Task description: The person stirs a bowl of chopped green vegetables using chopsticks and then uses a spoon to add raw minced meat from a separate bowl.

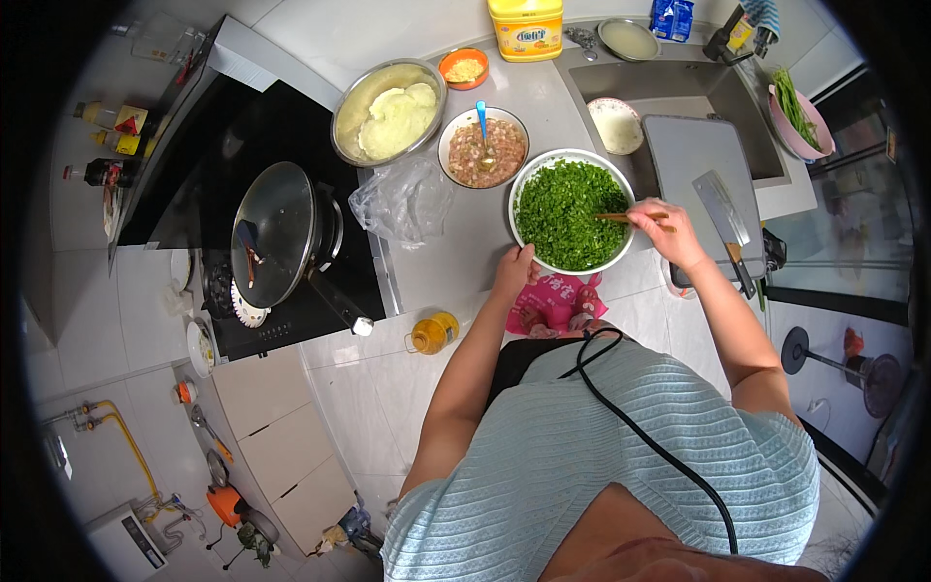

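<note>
A white bowl [515,231] full of finely chopped green leaves [567,211] is at the front edge of the counter. My left hand [518,269] grips its near left rim. In my right hand [665,229] is a pair of wooden chopsticks [614,217], their tips in the greens. Behind and to the left, touching or nearly touching that bowl, stands a bowl of minced meat [473,149] with a blue-handled spoon [482,120] in it. A metal basin [349,109] beyond holds a pale yellow-green mass [398,120].
A cleaver [721,207] lies on a grey cutting board [691,145] that overlaps the sink [684,80]. At left, a lidded pan [273,233] sits on the black cooktop [349,284]. A clear plastic bag [404,200] rests beside it. An oil bottle [434,332] is on the floor.
</note>
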A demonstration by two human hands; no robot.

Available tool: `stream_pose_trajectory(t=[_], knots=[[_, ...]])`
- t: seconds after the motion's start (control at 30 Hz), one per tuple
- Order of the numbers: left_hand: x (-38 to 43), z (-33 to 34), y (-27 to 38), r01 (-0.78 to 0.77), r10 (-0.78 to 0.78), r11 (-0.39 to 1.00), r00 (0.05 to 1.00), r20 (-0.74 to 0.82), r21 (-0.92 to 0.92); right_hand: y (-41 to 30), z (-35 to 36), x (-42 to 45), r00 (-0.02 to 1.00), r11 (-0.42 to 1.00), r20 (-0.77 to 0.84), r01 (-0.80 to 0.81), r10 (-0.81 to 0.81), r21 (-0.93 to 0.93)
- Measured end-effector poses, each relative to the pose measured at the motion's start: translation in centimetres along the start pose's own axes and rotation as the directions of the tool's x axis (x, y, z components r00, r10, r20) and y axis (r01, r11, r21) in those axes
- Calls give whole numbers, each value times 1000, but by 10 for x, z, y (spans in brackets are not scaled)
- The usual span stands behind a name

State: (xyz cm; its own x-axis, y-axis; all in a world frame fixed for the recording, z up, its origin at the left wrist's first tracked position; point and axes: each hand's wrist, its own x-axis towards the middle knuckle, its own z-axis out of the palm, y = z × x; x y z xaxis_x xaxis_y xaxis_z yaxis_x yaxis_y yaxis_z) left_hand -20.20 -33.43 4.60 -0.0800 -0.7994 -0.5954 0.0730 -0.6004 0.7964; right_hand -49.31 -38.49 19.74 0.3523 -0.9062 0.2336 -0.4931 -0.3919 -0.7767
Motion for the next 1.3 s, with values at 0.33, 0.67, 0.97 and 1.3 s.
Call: stream_pose_trajectory(t=[0.33, 0.67, 0.97, 1.3], knots=[[2, -1, -2, -5, 5, 1000, 1000, 5, -12, -14, -14, 29, 992, 994, -128, -33, 20, -101], [4, 0, -3, -16, 16, 1000, 1000, -3, -24, -8, 23, -26, 984, 996, -171, -60, 48, -65], [5, -3, -6, -36, 36, 999, 999, -7, -15, -45, 6, -33, 970, 982, -234, -107, 68, -156], [4, -2, -2, -31, 31, 999, 1000, 5, -28, -41, 56, -33, 957, 994, -271, -110, 103, -11]])
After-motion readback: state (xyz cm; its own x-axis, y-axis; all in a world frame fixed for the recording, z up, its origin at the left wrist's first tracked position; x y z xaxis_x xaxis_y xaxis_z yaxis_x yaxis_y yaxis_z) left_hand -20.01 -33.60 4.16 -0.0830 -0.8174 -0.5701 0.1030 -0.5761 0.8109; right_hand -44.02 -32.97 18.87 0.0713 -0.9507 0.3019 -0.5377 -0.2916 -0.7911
